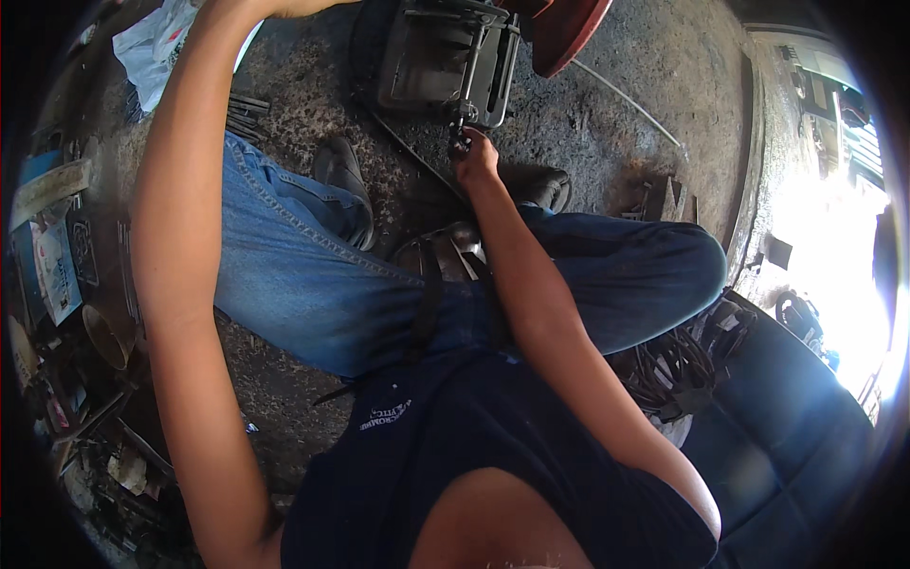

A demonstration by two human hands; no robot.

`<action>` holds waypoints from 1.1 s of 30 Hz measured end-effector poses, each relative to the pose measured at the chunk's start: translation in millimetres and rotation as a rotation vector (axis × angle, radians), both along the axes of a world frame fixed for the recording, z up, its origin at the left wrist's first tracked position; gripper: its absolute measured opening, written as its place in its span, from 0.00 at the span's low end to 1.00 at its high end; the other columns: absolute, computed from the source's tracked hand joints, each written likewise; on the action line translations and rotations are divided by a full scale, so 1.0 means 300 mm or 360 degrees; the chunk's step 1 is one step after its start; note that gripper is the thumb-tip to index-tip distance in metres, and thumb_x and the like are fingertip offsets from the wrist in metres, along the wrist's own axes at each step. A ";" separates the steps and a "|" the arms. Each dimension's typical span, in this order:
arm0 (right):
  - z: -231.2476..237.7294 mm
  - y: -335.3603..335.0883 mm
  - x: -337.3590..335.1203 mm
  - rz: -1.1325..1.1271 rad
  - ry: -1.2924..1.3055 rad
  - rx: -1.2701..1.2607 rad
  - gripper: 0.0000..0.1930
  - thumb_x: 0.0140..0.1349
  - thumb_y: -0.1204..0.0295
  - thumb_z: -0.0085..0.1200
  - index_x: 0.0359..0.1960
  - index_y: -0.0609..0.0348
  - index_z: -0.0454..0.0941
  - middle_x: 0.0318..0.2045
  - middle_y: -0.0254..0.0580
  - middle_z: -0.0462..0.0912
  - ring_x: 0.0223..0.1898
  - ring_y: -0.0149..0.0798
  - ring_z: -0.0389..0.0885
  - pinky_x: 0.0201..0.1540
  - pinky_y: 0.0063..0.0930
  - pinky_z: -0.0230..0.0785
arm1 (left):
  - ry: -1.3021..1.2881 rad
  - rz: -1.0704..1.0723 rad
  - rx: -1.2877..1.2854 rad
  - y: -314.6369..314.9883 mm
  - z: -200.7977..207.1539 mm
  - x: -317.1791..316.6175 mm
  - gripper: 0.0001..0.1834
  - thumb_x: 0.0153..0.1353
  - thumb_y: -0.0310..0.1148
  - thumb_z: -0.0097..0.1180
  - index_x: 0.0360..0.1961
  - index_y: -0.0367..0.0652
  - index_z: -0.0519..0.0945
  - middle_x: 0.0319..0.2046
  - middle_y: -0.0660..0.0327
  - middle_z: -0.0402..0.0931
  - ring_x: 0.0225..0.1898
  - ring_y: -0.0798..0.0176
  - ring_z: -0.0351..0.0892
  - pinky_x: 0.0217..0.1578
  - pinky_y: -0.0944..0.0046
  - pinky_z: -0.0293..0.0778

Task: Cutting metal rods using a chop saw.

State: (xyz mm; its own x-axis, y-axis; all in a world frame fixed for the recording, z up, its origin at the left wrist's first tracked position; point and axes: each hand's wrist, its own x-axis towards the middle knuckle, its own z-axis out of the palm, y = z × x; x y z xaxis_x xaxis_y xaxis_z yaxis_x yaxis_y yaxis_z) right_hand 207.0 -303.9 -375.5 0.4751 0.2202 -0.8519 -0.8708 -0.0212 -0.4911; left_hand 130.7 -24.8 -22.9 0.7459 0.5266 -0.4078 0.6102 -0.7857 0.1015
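Note:
In front of me on the floor sits a dark metal machine base (403, 81) with a long clamp screw (471, 66) running along it. My right hand (476, 156) is closed around the dark crank handle (459, 133) at the near end of that screw. My left arm reaches far forward, and my left hand (301, 6) shows only in part at the upper edge, left of the machine. Its fingers are mostly cut off there, so what it touches is hidden. An orange-red round guard (569, 36) stands over the machine's far right side.
A thin metal rod (627, 102) lies on the stained floor at right. Metal bars (248, 116) and a white plastic bag (152, 57) are at far left. Coiled black cables (668, 375) lie beside a dark padded seat (777, 427). Clutter lines the left side; my shoes flank the near floor.

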 end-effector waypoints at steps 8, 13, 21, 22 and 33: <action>-0.041 0.014 -0.025 -0.0098 0.0260 0.0186 0.11 0.69 0.62 0.58 0.46 0.53 0.75 0.39 0.47 0.79 0.40 0.48 0.80 0.41 0.46 0.77 | 0.0038 0.0002 0.0021 0.023 -0.013 -0.010 0.37 0.66 0.54 0.57 0.65 0.35 0.75 0.62 0.45 0.76 0.64 0.46 0.76 0.64 0.55 0.70; -0.106 -0.036 0.003 -0.0201 0.0360 0.0317 0.09 0.73 0.62 0.50 0.45 0.53 0.75 0.38 0.47 0.79 0.38 0.48 0.80 0.42 0.48 0.77 | -0.0036 -0.0035 -0.0021 -0.003 0.005 -0.008 0.36 0.66 0.54 0.57 0.65 0.36 0.76 0.61 0.45 0.77 0.63 0.45 0.76 0.63 0.55 0.71; -0.105 -0.018 -0.027 -0.0157 0.0640 0.0457 0.07 0.74 0.66 0.48 0.44 0.55 0.73 0.37 0.44 0.77 0.39 0.46 0.80 0.44 0.45 0.77 | 0.0021 -0.0039 0.0018 0.038 -0.011 -0.037 0.36 0.66 0.55 0.56 0.64 0.36 0.77 0.60 0.44 0.78 0.63 0.44 0.77 0.62 0.54 0.71; -0.118 -0.027 -0.021 -0.0187 0.0667 0.0538 0.07 0.74 0.66 0.48 0.43 0.56 0.73 0.38 0.45 0.77 0.40 0.46 0.79 0.45 0.45 0.77 | 0.0017 -0.0043 0.0019 0.037 -0.010 -0.033 0.36 0.66 0.55 0.56 0.64 0.36 0.77 0.60 0.44 0.78 0.63 0.44 0.77 0.62 0.54 0.71; -0.143 -0.067 -0.026 -0.0346 0.0283 0.0395 0.12 0.73 0.65 0.43 0.51 0.50 0.75 0.43 0.38 0.78 0.44 0.45 0.77 0.49 0.51 0.71 | -0.0003 -0.0051 -0.0041 0.009 0.001 -0.007 0.36 0.67 0.55 0.55 0.65 0.38 0.76 0.62 0.45 0.77 0.63 0.44 0.76 0.63 0.53 0.71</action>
State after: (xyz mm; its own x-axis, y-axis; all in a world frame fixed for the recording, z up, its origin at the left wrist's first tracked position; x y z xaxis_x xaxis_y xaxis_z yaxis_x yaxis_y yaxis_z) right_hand 199.2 -324.0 -418.5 0.3827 0.3406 -0.8588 -0.9141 0.2742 -0.2987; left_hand 128.6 -22.2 -22.7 0.7629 0.4918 -0.4197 0.5846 -0.8019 0.1230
